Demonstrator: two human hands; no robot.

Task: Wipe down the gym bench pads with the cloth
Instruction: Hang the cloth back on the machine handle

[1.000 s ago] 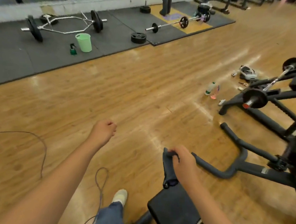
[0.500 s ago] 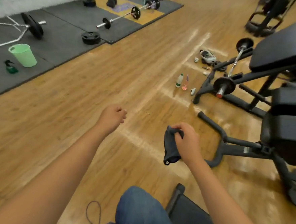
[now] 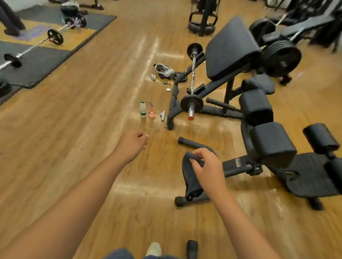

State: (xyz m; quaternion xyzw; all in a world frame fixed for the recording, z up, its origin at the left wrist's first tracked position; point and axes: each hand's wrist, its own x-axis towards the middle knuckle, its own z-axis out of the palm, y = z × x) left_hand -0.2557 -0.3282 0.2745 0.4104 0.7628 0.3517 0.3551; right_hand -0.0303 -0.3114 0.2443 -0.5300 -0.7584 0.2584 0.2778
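Your right hand [image 3: 208, 168] pinches the dark cloth [image 3: 191, 179], which hangs down near the bench pads [image 3: 270, 144]. Your left hand [image 3: 131, 145] is a fist and holds nothing.

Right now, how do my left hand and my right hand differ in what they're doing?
The right hand pinches the dark cloth, which hangs below it, while the left hand holds nothing. The left hand is curled into a loose fist; the right hand's fingers are bent around a fold of the cloth. The left hand is over bare wooden floor; the right hand is in front of a black bench frame. Both are stretched forward.
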